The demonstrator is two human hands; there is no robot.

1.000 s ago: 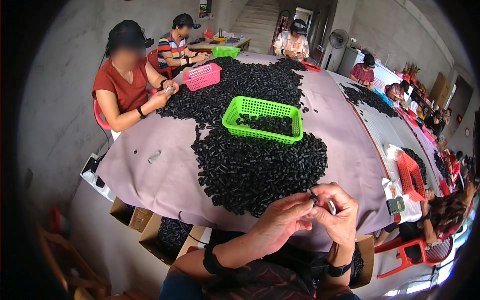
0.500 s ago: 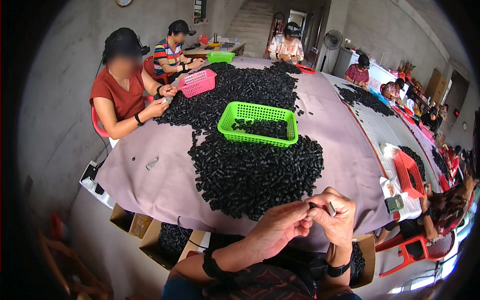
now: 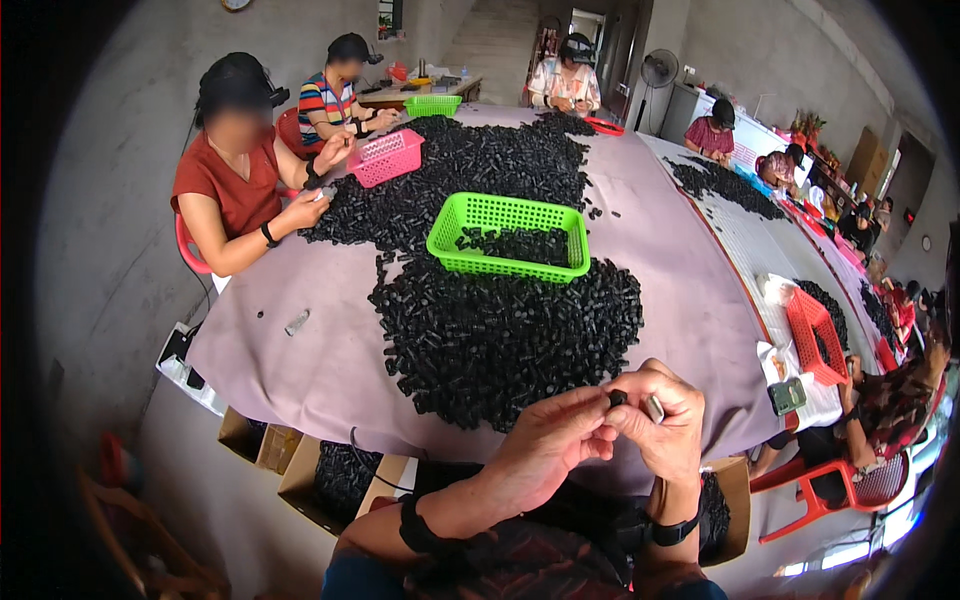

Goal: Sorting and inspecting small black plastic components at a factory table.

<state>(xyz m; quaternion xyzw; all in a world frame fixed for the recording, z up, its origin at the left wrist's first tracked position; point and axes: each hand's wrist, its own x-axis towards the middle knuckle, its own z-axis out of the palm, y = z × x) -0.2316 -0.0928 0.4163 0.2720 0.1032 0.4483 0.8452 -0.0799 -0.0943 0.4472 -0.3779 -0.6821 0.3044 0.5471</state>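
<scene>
Both my hands are held close together over the near edge of the cloth-covered table. My left hand [image 3: 552, 438] pinches a small black cylindrical part [image 3: 617, 398] between thumb and fingertips. Closed around a small, flat, silvery-grey tool [image 3: 655, 408], my right hand [image 3: 668, 425] has its thumb against the black part. Most of the tool is hidden in the palm, so its exact kind does not show. Just beyond my hands spreads a pile of similar black parts [image 3: 500, 345]. A green basket [image 3: 508, 268] with some of these parts inside rests on the pile.
A pink basket [image 3: 386, 160] stands by a person in red [image 3: 228, 170] on the left. Several other people work around the tables. A red basket [image 3: 815, 336] and a phone [image 3: 787, 396] lie to the right. Cardboard boxes [image 3: 300, 488] of black parts sit below the table edge.
The black part has turned slightly between my fingers, and my hands stay together. The person in red at the left has raised one hand. The whole view has shifted a little.
</scene>
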